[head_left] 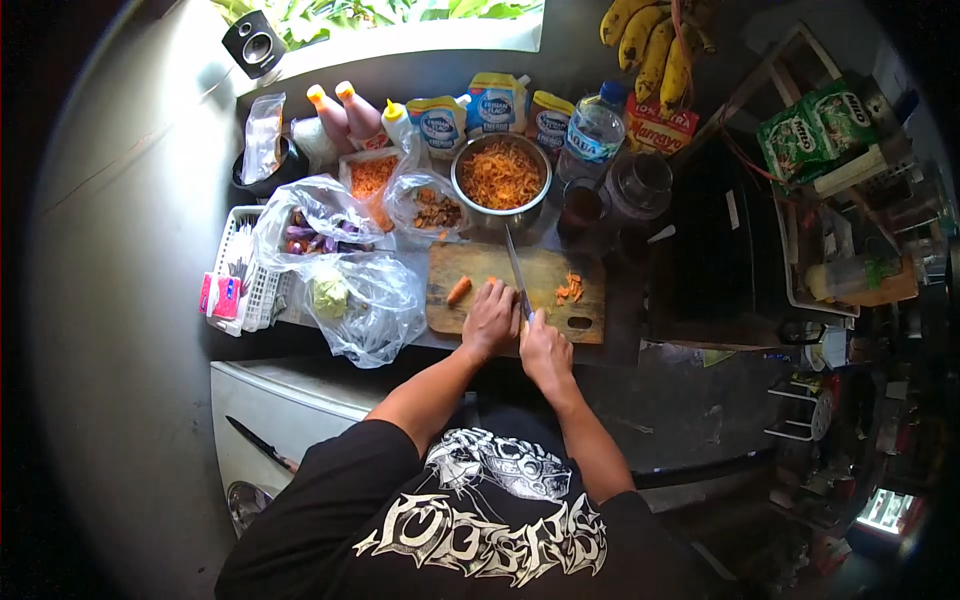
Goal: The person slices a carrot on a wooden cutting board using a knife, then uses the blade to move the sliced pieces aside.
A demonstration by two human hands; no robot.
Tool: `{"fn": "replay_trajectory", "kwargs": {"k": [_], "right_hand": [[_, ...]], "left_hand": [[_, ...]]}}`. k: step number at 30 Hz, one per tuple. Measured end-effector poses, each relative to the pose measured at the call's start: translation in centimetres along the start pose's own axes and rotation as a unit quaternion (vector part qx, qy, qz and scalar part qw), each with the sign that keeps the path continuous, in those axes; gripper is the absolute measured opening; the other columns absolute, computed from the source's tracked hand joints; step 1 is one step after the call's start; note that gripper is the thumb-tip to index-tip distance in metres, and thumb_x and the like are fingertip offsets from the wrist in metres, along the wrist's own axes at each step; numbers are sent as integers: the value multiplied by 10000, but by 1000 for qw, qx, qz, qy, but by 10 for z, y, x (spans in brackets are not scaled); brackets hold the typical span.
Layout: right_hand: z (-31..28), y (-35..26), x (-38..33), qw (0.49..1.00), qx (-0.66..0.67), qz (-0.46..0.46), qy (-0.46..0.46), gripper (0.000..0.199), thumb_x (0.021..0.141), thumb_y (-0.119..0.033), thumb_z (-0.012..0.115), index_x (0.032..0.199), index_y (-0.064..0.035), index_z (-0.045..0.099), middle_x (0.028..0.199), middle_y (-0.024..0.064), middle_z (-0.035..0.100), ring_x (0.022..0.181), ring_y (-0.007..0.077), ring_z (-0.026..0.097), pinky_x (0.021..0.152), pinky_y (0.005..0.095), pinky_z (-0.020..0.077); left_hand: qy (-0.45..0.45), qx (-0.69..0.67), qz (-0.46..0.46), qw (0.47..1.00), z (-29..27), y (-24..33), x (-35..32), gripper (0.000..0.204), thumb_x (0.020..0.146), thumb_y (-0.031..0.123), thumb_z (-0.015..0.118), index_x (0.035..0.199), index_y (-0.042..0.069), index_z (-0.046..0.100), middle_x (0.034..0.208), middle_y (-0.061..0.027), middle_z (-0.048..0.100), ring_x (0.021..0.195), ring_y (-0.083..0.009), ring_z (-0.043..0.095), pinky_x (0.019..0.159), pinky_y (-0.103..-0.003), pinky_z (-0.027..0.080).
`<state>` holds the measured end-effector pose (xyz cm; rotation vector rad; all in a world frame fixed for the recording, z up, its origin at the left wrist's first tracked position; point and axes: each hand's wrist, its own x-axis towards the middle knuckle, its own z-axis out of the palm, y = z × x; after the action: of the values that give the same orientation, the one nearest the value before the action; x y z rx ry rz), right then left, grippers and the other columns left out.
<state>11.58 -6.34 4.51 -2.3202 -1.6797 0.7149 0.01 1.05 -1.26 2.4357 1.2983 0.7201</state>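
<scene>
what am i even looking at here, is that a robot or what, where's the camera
No robot: these are a person's bare hands, seen from a wide fisheye camera worn on the head, looking down. The right hand has a knife in its grip, over a wooden cutting board. The left hand is beside the knife, largely hiding whatever is under it. A carrot and cut orange pieces lie on the board. Behind it stands a metal bowl of orange shreds.

Daylight glares through the window at the top; the right side is dim, the fisheye rim black.
</scene>
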Motion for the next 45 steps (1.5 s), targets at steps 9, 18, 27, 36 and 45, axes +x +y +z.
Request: {"fn": "replay_trajectory", "kwargs": {"k": [9, 18, 27, 36, 45], "right_hand": [[5, 0, -14, 999, 50, 21, 0, 270, 994, -297, 523, 1082, -42, 507, 831, 297, 679, 825, 512, 666, 743, 618, 517], [-4, 15, -9, 998, 40, 43, 8, 261, 991, -282, 529, 1079, -36, 517, 833, 291, 685, 839, 499, 674, 751, 609, 523], [-5, 47, 7, 994, 61, 71, 64, 268, 993, -273, 525, 1077, -19, 527, 845, 298, 683, 843, 502, 670, 754, 594, 520], [-20, 30, 2, 993, 103, 20, 55, 247, 985, -279, 550, 1051, -41, 546, 809, 278, 680, 815, 481, 672, 719, 589, 512], [-13, 26, -2, 993, 113, -5, 39, 250, 978, -286, 558, 1040, -44, 557, 817, 279, 683, 814, 480, 675, 723, 592, 515]], "left_hand": [[-22, -56, -10, 998, -6, -1, 0, 138, 856, 112, 601, 941, 11, 558, 977, -205, 537, 989, -411, 509, 883, -485, 426], [3, -60, 3, 998, -3, -3, -3, 163, 813, 82, 600, 954, 24, 542, 937, -181, 547, 947, -376, 527, 863, -465, 442], [48, -28, 22, 998, -25, 3, 8, 283, 784, 25, 578, 1067, 20, 579, 1026, -182, 566, 971, -380, 535, 895, -450, 442], [-19, 8, -82, 996, -31, -2, 19, 226, 805, -7, 588, 1029, 1, 620, 1024, -193, 605, 1000, -398, 576, 899, -464, 475], [-52, -313, -65, 946, -8, 5, 16, 213, 775, 50, 747, 960, -7, 658, 895, -165, 635, 821, -341, 657, 771, -409, 537]]}}
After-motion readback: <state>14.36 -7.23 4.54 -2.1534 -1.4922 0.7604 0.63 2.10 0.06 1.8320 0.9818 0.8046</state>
